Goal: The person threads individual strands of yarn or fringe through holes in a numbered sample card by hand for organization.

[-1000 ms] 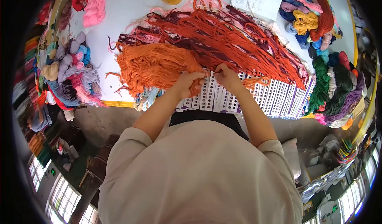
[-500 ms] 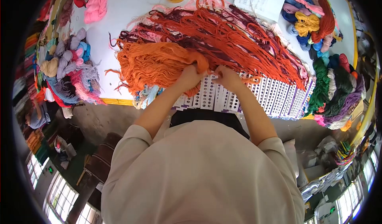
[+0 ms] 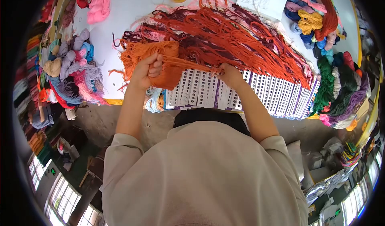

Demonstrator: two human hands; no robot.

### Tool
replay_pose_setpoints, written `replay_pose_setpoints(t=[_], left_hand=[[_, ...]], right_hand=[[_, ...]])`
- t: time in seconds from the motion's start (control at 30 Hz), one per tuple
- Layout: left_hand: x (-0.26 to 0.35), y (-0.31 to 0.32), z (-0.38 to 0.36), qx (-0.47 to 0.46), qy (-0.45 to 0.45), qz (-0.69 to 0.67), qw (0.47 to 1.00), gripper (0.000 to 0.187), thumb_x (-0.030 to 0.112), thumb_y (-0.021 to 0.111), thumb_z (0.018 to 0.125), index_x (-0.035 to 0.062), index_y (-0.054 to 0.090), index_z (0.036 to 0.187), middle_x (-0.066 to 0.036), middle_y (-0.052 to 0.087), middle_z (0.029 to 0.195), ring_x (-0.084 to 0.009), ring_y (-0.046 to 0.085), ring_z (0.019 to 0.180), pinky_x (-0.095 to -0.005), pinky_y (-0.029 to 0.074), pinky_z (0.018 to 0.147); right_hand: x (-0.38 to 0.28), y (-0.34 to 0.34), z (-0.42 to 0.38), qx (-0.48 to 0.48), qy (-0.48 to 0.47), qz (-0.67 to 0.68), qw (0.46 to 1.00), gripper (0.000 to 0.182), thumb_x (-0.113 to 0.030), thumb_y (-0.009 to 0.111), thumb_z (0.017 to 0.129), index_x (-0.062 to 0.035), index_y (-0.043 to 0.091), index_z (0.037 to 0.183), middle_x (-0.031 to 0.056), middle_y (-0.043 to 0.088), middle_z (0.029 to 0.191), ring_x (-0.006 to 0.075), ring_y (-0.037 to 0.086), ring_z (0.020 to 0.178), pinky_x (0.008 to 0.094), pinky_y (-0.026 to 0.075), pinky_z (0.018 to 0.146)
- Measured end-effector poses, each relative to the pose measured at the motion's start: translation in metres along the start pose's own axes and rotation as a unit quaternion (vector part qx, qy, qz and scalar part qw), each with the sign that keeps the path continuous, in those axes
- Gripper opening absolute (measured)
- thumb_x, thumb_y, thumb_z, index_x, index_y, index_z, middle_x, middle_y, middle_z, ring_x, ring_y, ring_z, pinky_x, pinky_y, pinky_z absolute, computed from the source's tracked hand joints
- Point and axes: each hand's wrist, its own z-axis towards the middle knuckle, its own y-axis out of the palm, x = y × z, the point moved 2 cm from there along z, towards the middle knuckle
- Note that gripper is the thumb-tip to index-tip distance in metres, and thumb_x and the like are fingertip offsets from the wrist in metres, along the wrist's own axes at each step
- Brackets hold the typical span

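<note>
Left grip [image 3: 150, 70] clamped on orange yarn [image 3: 185, 64], right grip [image 3: 230, 76] pinching its strands (stretched between them)

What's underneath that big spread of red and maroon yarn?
White strips with rows of dark dots stick out from under the near edge of the red and maroon yarn. How far they run beneath it is hidden.
</note>
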Motion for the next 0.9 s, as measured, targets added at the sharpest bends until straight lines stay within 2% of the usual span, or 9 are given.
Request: replay_pose_setpoints(t=[0.07, 0.13, 0.23, 0.37, 0.43, 0.5, 0.67, 0.87, 0.9], left_hand=[[-0.003, 0.008, 0.003, -0.019, 0.020, -0.016, 0.999, 0.021, 0.026, 0.051, 0.097, 0.0088, 0.057, 0.087, 0.004, 0.048, 0.064, -0.0043, 0.036, 0.044, -0.0182, 0.025, 0.039], [-0.003, 0.024, -0.004, 0.088, 0.097, 0.148, 0.980, 0.022, 0.027, 0.053, 0.097, 0.0083, 0.058, 0.087, 0.002, 0.052, 0.067, -0.0048, 0.039, 0.047, -0.0185, 0.026, 0.040], [-0.009, 0.026, -0.015, 0.061, 0.136, 0.273, 0.950, 0.030, 0.032, 0.049, 0.098, 0.0072, 0.059, 0.086, 0.001, 0.055, 0.070, -0.0039, 0.035, 0.044, -0.0180, 0.025, 0.038], [-0.025, 0.026, -0.034, 0.094, 0.116, 0.143, 0.978, 0.026, 0.030, 0.053, 0.097, 0.0058, 0.059, 0.090, 0.002, 0.049, 0.064, -0.0047, 0.036, 0.045, -0.0197, 0.026, 0.040], [-0.042, 0.034, -0.043, -0.148, -0.067, 0.035, 0.986, 0.027, 0.031, 0.050, 0.098, 0.0052, 0.058, 0.096, 0.003, 0.044, 0.061, -0.0044, 0.033, 0.045, -0.0200, 0.026, 0.041], [-0.044, 0.035, -0.045, -0.136, -0.025, 0.108, 0.985, 0.029, 0.033, 0.048, 0.099, 0.0055, 0.056, 0.098, 0.004, 0.039, 0.060, -0.0041, 0.031, 0.046, -0.0200, 0.025, 0.042], [-0.023, 0.027, -0.035, -0.077, 0.217, -0.033, 0.973, 0.024, 0.032, 0.048, 0.098, 0.0099, 0.054, 0.089, 0.005, 0.037, 0.062, -0.0052, 0.029, 0.047, -0.0201, 0.022, 0.042], [0.060, -0.019, -0.022, -0.001, 0.280, -0.026, 0.960, 0.021, 0.030, 0.052, 0.097, 0.0105, 0.054, 0.090, 0.005, 0.037, 0.064, -0.0062, 0.029, 0.048, -0.0204, 0.023, 0.042], [0.072, -0.023, -0.018, 0.013, 0.291, -0.016, 0.957, 0.021, 0.030, 0.053, 0.097, 0.0095, 0.056, 0.093, 0.004, 0.045, 0.068, -0.0059, 0.033, 0.048, -0.0194, 0.025, 0.043]], right_hand=[[0.001, 0.002, -0.003, 0.012, 0.002, -0.003, 1.000, 0.033, -0.019, 0.072, 0.075, -0.0045, 0.059, 0.101, 0.0136, 0.066, 0.091, 0.0283, 0.064, 0.087, 0.0366, 0.048, 0.076], [0.001, 0.005, -0.002, 0.030, -0.008, -0.013, 0.999, 0.032, -0.019, 0.071, 0.075, -0.0055, 0.059, 0.102, 0.0133, 0.066, 0.092, 0.0286, 0.064, 0.088, 0.0374, 0.049, 0.076], [-0.003, 0.007, -0.006, 0.053, 0.005, -0.036, 0.998, 0.032, -0.018, 0.070, 0.075, -0.0056, 0.059, 0.102, 0.0132, 0.067, 0.091, 0.0294, 0.064, 0.088, 0.0383, 0.049, 0.077], [-0.005, 0.008, -0.006, 0.049, 0.017, -0.041, 0.998, 0.032, -0.019, 0.071, 0.075, -0.0057, 0.059, 0.102, 0.0132, 0.067, 0.091, 0.0296, 0.065, 0.089, 0.0387, 0.049, 0.077], [-0.004, 0.007, -0.006, 0.051, -0.006, -0.039, 0.998, 0.032, -0.019, 0.072, 0.075, -0.0058, 0.059, 0.101, 0.0130, 0.067, 0.091, 0.0293, 0.065, 0.088, 0.0382, 0.049, 0.076], [-0.005, 0.008, -0.007, 0.054, -0.006, -0.023, 0.998, 0.031, -0.018, 0.073, 0.075, -0.0054, 0.059, 0.099, 0.0127, 0.066, 0.089, 0.0294, 0.064, 0.086, 0.0371, 0.049, 0.075], [-0.006, 0.005, -0.005, 0.025, 0.031, 0.033, 0.999, 0.026, -0.020, 0.073, 0.074, -0.0079, 0.057, 0.090, 0.0126, 0.067, 0.090, 0.0309, 0.063, 0.088, 0.0384, 0.049, 0.076], [-0.004, 0.004, -0.005, 0.011, 0.036, 0.014, 0.999, 0.025, -0.021, 0.073, 0.073, -0.0097, 0.058, 0.090, 0.0114, 0.067, 0.089, 0.0294, 0.064, 0.089, 0.0384, 0.049, 0.077], [-0.005, 0.003, -0.004, 0.011, 0.035, 0.015, 0.999, 0.025, -0.021, 0.073, 0.073, -0.0097, 0.058, 0.090, 0.0114, 0.067, 0.089, 0.0294, 0.064, 0.089, 0.0384, 0.049, 0.077]])
